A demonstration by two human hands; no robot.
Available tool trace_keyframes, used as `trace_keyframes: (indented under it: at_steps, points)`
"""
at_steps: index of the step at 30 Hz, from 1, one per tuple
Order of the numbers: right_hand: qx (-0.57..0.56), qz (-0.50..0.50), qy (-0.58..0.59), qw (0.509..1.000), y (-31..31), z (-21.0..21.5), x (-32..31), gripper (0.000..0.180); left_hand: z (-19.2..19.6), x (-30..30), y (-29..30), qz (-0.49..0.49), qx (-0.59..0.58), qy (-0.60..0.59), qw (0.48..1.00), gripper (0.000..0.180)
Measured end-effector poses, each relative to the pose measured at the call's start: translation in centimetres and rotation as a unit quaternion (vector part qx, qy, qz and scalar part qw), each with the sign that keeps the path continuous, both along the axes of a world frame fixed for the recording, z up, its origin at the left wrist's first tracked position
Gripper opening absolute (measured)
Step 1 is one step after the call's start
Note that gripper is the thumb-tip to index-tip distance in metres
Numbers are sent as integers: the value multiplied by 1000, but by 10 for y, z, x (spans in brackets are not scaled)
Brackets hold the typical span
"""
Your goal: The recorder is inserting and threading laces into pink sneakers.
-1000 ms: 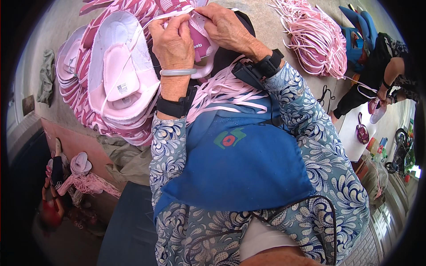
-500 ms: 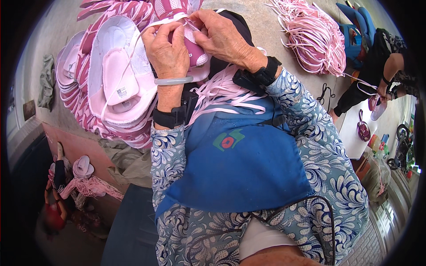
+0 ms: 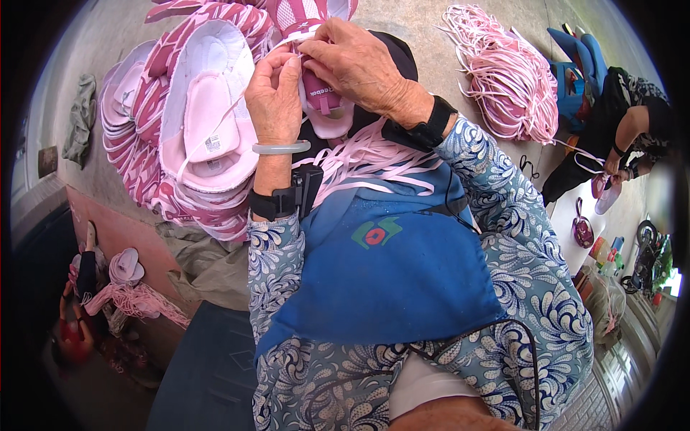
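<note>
Between my hands, at the top of the view, is a pink and white shoe upper (image 3: 325, 93), its dark pink tongue turned toward me. My left hand (image 3: 274, 104) pinches a pale shoelace (image 3: 291, 40) at the upper's left side, thumb and forefinger closed. From the right, my right hand (image 3: 363, 72) reaches over the upper with its fingers closed on the lace; its fingertips partly cover the eyelets. Loose pale pink laces (image 3: 359, 161) lie across my lap on the blue apron (image 3: 388, 287). Close to my left hand leans a thick stack of pink shoe uppers (image 3: 188, 86).
A big bundle of pink-laced pieces (image 3: 507, 79) lies on the floor to the right. Beyond it, a co-worker (image 3: 629, 136) handles another shoe piece. Someone in red (image 3: 77, 337) sits at lower left near more pink uppers (image 3: 126, 267). A dark blue surface (image 3: 208, 366) is beside me.
The view has shifted slightly. My right hand has drawn in closer to my left at the lace, and the shoe upper's tongue shows more fully below the fingers.
</note>
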State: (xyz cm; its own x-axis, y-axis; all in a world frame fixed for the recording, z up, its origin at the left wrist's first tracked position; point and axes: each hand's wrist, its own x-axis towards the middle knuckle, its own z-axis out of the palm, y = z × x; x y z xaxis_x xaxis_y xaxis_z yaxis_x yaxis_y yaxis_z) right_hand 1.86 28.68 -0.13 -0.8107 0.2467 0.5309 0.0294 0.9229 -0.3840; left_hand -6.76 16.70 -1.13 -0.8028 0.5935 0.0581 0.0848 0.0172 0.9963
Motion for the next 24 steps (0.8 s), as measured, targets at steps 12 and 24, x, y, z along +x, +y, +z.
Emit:
trace_keyframes:
  at_steps: [12, 24]
  points:
    - [-338, 189, -91, 917, -44, 42, 21, 13, -14, 5, -1, 20, 27, -6, 999, 44]
    - [-83, -87, -131, 984, -17, 6, -22, 19, -23, -8, 10, 59, -151, 325, 932, 32]
